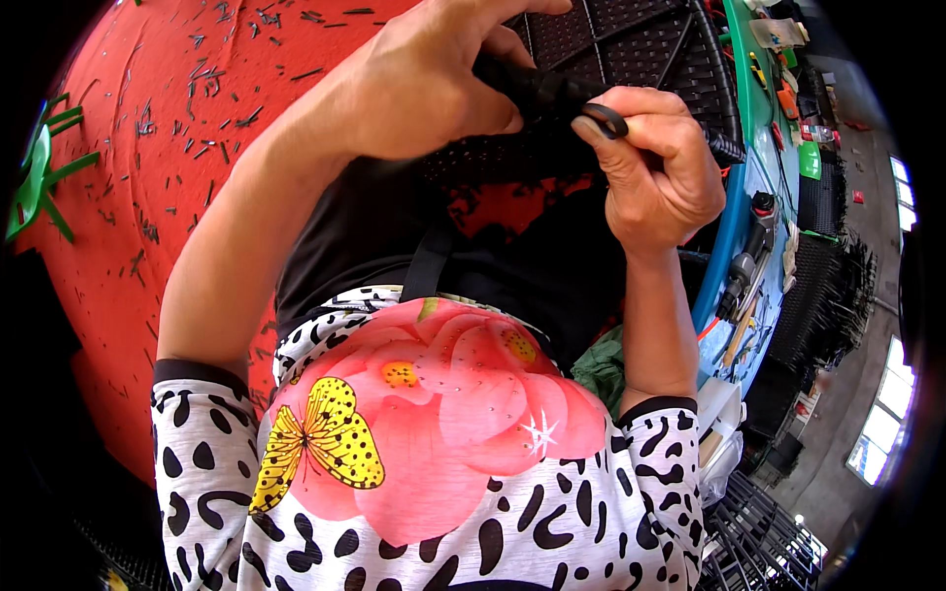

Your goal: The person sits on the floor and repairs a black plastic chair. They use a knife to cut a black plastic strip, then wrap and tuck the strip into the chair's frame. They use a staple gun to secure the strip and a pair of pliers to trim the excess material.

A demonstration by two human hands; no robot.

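Note:
My left hand (434, 84) grips the wrapped black rim (537, 89) of a black woven wicker frame (631, 44) that rests over my lap. My right hand (660, 167) is closed beside it, pinching a flat black weaving strip (603, 120) that loops over my fingers at the rim. Both hands are close together, almost touching, at the top middle of the view. The lower part of the frame is hidden behind my hands and dark clothing.
A red floor (128, 246) strewn with short black strip offcuts spreads on the left, with a green plastic piece (39, 182) at its edge. A blue-green bench (749, 128) with a power tool (749, 251) and small items runs along the right. Stacked black woven panels (828, 286) stand beyond it.

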